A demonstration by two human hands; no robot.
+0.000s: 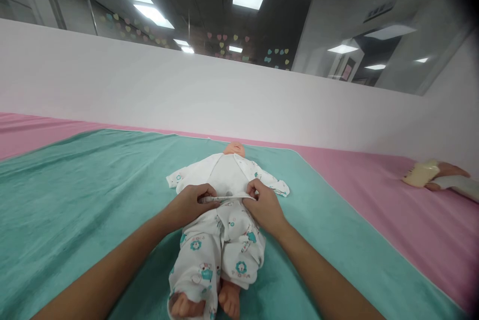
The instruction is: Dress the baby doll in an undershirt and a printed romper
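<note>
A baby doll (235, 149) lies on its back, head away from me and bare feet towards me. It wears a white top (226, 172) with printed cuffs and white pants (204, 255) with teal and pink animal prints. At the waist, my left hand (196, 205) pinches the left side of the pants' waistband. My right hand (265, 204) grips the same waistband on the right side. Between my hands the band is stretched across the doll's belly. One foot is partly covered by a pant leg, while the other sticks out of its cuff.
The doll lies on a teal blanket (105, 200) spread over a pink sheet (374, 195). Off to the right, a person's hand holds a pale yellow object (421, 173). A white wall (224, 95) with a window above it borders the far side.
</note>
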